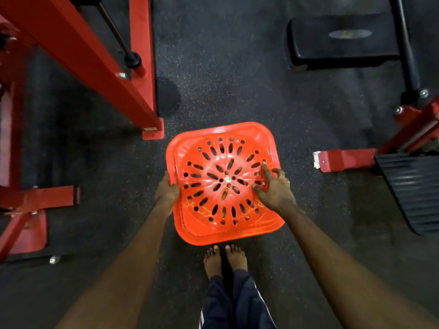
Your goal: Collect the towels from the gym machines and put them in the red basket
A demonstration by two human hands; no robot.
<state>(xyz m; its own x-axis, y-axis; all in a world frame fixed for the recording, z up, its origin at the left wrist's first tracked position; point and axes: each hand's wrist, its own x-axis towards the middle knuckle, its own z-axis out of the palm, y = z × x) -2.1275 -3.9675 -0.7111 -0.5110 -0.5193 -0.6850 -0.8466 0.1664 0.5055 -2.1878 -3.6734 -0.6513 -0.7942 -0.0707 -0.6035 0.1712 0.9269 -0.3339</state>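
The red basket, square with rounded corners and a perforated bottom, is below me above the dark gym floor, and nothing lies in it. My left hand grips its left rim. My right hand hovers over the basket's right side with fingers spread, holding nothing; I cannot tell whether it touches the rim. No towel is in view.
A red machine frame stands at the left, its foot plate close to the basket's far-left corner. A black step platform lies at the far right. Another red machine with a ribbed black footplate is on the right. My bare feet are just behind the basket.
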